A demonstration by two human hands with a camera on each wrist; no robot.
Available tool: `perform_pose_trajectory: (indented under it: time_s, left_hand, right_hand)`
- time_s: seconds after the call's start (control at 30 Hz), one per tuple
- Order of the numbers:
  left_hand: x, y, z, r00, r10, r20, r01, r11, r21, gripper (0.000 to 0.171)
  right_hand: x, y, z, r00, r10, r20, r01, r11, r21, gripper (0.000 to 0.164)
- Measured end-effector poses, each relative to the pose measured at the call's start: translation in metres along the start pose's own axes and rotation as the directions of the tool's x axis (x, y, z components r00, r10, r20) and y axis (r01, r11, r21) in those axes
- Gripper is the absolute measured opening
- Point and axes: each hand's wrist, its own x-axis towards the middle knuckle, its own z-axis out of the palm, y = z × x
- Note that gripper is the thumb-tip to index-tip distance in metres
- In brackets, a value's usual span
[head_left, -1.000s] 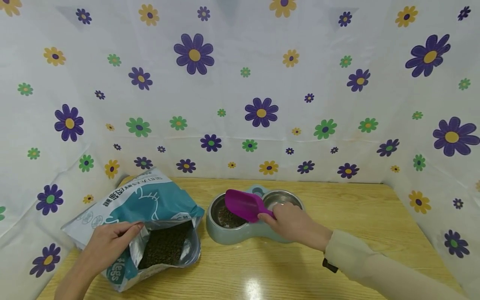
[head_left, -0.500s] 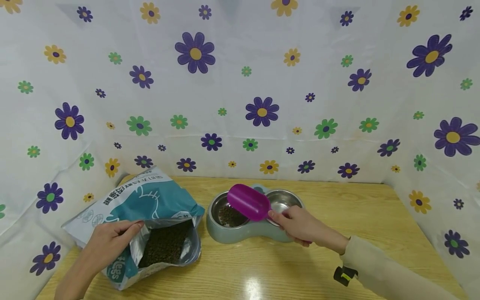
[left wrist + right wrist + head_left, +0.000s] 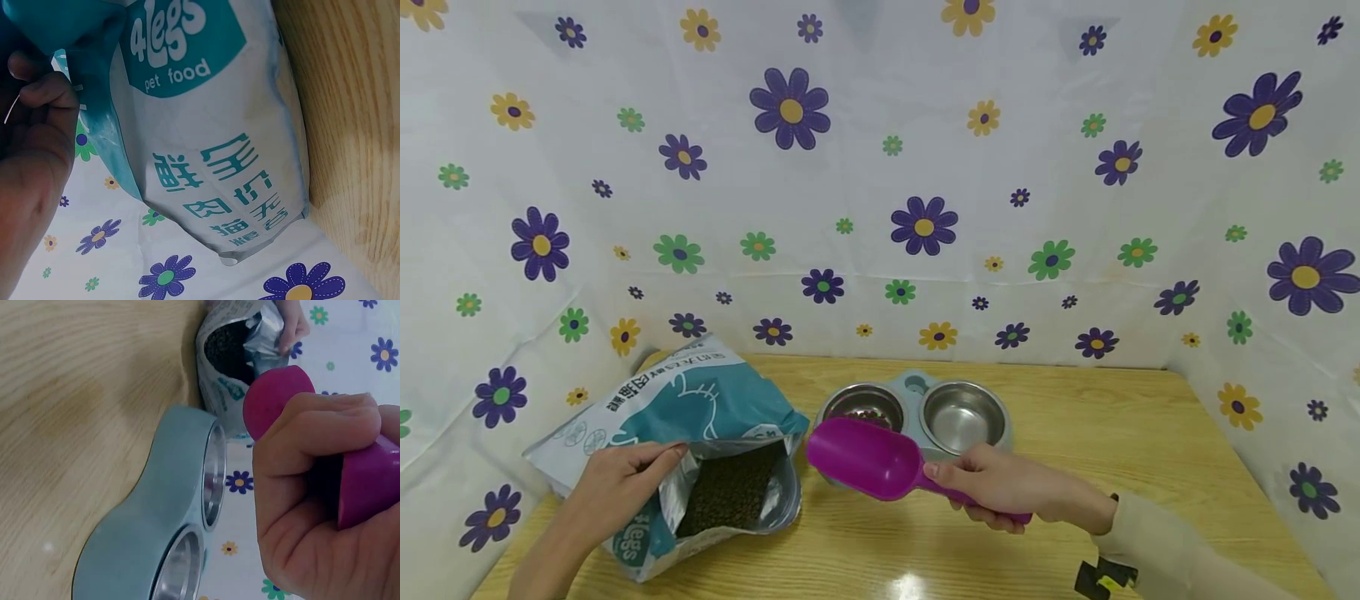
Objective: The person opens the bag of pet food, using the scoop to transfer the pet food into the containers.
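Head view: the left hand [image 3: 613, 487] is pinching the rim of the bag [image 3: 715, 400] between thumb and fingers, and dark brown pellets [image 3: 730, 492] are showing inside its mouth. The right hand [image 3: 1011, 483] is gripping the handle of the purple scoop [image 3: 865, 462], the scoop's hollow facing up. The scoop is overlapping the front of the bowl stand [image 3: 916, 417] and the near rim of the left bowl [image 3: 861, 394], its tip pointing towards the bag. Some pellets are lying in the left bowl; the right bowl [image 3: 964, 417] is sitting beside it. Stand and bag are resting on the wooden table [image 3: 1135, 450] before a flowered cloth [image 3: 865, 175].

Left wrist view: the left hand is appearing at the edge in shadow, fingers curling; the exact contact is not showing clearly. The bag is displaying "4Legs pet food".

Right wrist view: the right hand's fingers are wrapping round the scoop handle. Beyond the scoop, the left hand is holding the bag's rim.
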Motion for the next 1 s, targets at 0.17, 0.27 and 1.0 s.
perform_pose_trajectory:
  time_s: [0.17,0.27,1.0]
  left_hand:
    - [0.0,0.001,0.001,1.0,0.004,-0.002,-0.004,1.0,-0.013,0.024]
    - [0.0,0.002,0.001,1.0,0.01,-0.012,-0.01,1.0,-0.014,0.023]
    - [-0.002,0.001,0.004,0.997,0.037,-0.067,-0.038,0.999,-0.012,0.018]
  right_hand:
    - [-0.003,-0.005,0.01,0.999,-0.001,0.044,0.002,1.0,-0.013,0.053]
    - [-0.001,-0.007,0.015,0.999,0.003,0.051,-0.002,0.999,-0.032,0.052]
    - [0.059,-0.051,0.064,0.998,0.001,0.064,0.016,0.967,-0.253,0.059]
